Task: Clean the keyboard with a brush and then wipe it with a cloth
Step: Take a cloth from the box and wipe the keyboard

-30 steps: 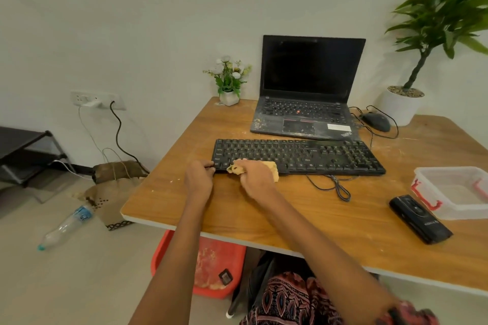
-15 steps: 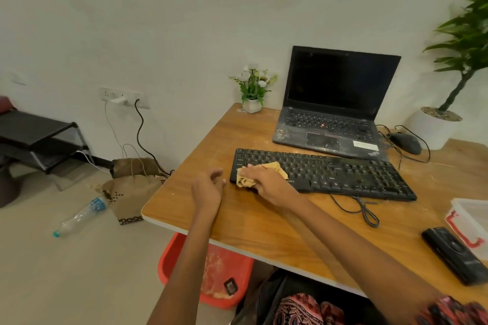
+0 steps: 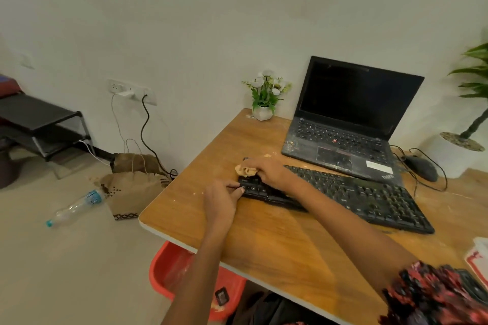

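From the head view, we judge the job to be in its second stage: no brush shows anywhere, and our right hand (image 3: 269, 172) is clamped on a crumpled tan cloth (image 3: 245, 170), pressing it onto the far left corner of the flat black plastic keyboard (image 3: 369, 199). Most of the keys stretch away to the right of that hand, so we think much wiping remains. Our left hand (image 3: 221, 199) sits just nearer than the right one, its fingers curled against the keyboard's near left corner, steadying it on the wooden table (image 3: 277, 240); crumbs dot the wood beside both hands.
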